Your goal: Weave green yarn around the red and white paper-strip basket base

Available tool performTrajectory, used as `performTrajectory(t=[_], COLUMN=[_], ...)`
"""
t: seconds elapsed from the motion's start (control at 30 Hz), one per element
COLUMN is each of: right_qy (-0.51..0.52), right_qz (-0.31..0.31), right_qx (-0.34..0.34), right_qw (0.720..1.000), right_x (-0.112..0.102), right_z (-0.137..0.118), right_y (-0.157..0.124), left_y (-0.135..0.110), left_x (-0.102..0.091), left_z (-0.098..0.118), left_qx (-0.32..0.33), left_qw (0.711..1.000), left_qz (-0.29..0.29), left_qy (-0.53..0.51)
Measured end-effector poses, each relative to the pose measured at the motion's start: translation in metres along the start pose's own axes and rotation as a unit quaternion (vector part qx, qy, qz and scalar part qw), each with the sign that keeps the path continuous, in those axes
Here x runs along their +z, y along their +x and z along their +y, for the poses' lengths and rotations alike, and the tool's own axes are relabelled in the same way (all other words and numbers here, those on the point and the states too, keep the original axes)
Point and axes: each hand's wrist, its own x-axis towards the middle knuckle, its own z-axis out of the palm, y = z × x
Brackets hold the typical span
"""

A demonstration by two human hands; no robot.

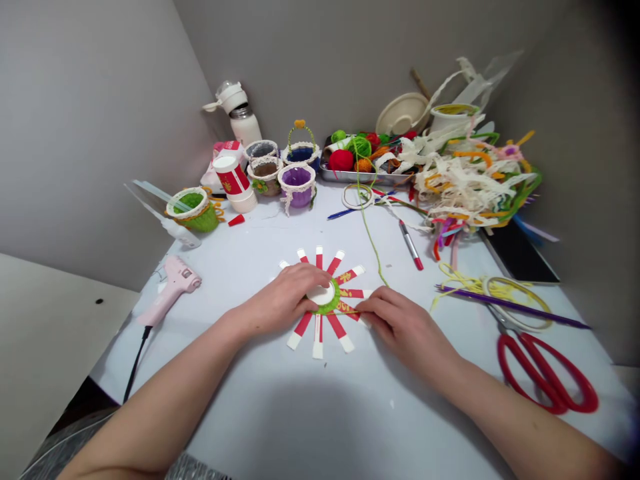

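A paper cup [338, 328], cut into red and white strips, lies splayed flat like a sun on the table. Light green yarn [334, 301] is wound in a ring around its white round base. My left hand [280, 299] grips the cup at the base from the left, its fingers covering some strips. To the right, my right hand [400, 323] pinches a taut length of the same yarn beside the right-hand strips. From there the strand [371, 237] runs back to a green yarn ball [360, 147] in the metal tray.
A pink glue gun [173, 290] lies at left; red-handled scissors [545, 373] and a purple stick [515, 305] lie at right. Behind stand small woven baskets [297, 187], paper cups [234, 183], a white bottle [245, 127], a metal tray [370, 177] and a tangled craft pile [470, 177].
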Motion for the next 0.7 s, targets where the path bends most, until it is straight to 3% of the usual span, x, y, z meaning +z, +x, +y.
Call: performTrajectory(t=[0.47,0.7], right_qy=[-0.083,-0.097], right_qz=[-0.112,-0.133], right_qx=[-0.146,-0.155], right_qw=[0.979,0.974], right_x=[-0.011,-0.008], right_z=[-0.027,-0.031], right_y=[-0.022,-0.029], left_y=[-0.003,-0.004], left_x=[-0.016,-0.018], left_z=[-0.002,-0.002], left_qx=[0.022,0.015], left_qw=[0.996,0.993], left_qz=[-0.056,-0.074], left_qy=[-0.068,-0.088])
